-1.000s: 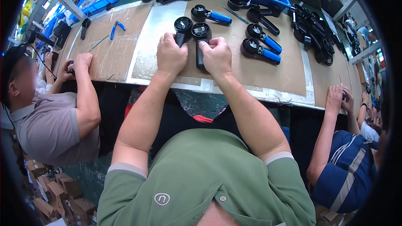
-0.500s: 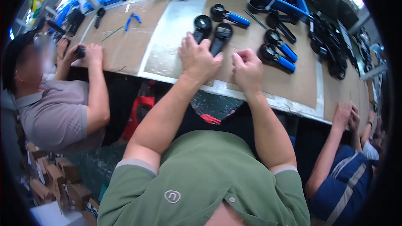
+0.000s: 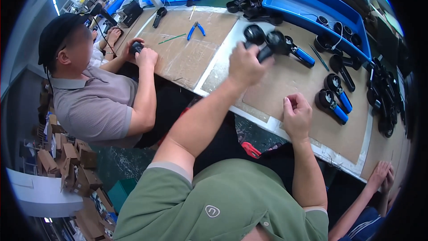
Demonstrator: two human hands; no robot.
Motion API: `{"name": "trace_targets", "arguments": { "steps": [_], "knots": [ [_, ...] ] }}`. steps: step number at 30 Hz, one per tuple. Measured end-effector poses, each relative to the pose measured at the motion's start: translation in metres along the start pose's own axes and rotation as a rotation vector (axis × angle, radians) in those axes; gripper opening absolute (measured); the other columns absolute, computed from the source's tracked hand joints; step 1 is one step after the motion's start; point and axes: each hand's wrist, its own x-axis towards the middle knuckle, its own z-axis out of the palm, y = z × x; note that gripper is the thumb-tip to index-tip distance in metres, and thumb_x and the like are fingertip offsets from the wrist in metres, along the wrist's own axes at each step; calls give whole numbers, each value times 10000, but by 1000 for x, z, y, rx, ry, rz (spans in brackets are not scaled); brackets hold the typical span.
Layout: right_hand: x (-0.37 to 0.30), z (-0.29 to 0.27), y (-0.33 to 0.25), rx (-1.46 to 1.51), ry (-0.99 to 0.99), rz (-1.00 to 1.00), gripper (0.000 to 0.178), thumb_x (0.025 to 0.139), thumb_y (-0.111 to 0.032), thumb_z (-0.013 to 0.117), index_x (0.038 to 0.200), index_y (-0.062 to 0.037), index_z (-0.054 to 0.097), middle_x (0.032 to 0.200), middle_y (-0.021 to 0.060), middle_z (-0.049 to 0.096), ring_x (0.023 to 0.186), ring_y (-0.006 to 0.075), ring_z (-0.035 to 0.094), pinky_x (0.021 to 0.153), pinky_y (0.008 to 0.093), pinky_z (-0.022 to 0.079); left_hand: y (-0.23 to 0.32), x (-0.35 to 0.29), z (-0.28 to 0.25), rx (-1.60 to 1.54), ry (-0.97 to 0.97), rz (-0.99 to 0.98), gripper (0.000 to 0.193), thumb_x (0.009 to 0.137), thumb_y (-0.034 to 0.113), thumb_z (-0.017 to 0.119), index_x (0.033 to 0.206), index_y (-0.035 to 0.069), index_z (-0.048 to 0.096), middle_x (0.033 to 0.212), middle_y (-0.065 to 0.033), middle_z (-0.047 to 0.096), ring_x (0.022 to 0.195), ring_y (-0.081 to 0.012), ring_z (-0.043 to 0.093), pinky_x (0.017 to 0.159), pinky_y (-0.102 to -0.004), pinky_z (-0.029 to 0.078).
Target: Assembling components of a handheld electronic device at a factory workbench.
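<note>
My left hand [image 3: 248, 66] is wrapped round the dark handles of two black round-headed handheld devices. The left device [image 3: 254, 35] and the right device [image 3: 277, 42] sit side by side, with motion blurring the hand and their handles. My right hand [image 3: 298, 114] is curled closed near the table's front edge, with nothing visible in its fingers. Just right of the held devices lies a similar device with a blue handle [image 3: 303, 56]. Two more, an upper blue-handled device [image 3: 339, 93] and a lower blue-handled device [image 3: 331, 106], lie to the right of my right hand.
A blue tray [image 3: 285, 6] with round black parts stands at the back. Black devices pile up at the right [image 3: 384, 93]. Blue-handled pliers [image 3: 196, 31] and a thin pen-like tool [image 3: 319, 57] lie on the table. A co-worker [image 3: 98, 89] sits at the left; another person's hands [image 3: 381, 176] rest at the right.
The view has swung left. My left hand has moved away from me and leftward over the table with the two black devices. My right hand stays closed near the front edge.
</note>
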Motion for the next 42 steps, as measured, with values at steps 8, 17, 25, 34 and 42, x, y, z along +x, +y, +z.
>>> {"name": "trace_targets", "arguments": {
  "steps": [8,17,25,34,42],
  "knots": [
    [0,-2,-12,30,-76,113,10,937,16,691,932,9,686,809,55,607,656,163,500,625,301,458,-179,164,-103,28,96,-471,754,874,718,666,1187,52,828,1104,-151,823,988,-328,760,878,-417,586],
    [4,-3,-14,-59,-127,75,60,928,55,660,956,6,681,849,62,594,669,164,474,619,294,429,-387,228,-112,491,150,-554,772,919,783,598,1158,90,839,1141,-173,807,1030,-406,731,962,-492,569],
    [7,8,-19,-158,-132,66,85,913,69,658,959,-1,674,848,69,591,663,173,461,607,298,403,-428,264,-143,494,634,-501,540,1031,517,588,1094,39,831,1095,-210,792,1033,-426,735,905,-503,591],
    [12,7,-20,-222,-141,50,100,901,70,674,970,-2,679,840,79,594,656,180,469,595,298,398,-479,288,-172,743,-54,-794,355,944,177,610,1160,-12,818,1211,-223,794,1118,-410,764,947,-491,603],
    [13,6,-21,-171,-138,30,72,896,54,698,949,5,690,834,75,604,623,181,467,571,302,408,-392,285,-190,525,358,-833,461,926,344,672,1116,-52,815,1153,-242,804,1047,-433,767,913,-490,604]
  ]
}}
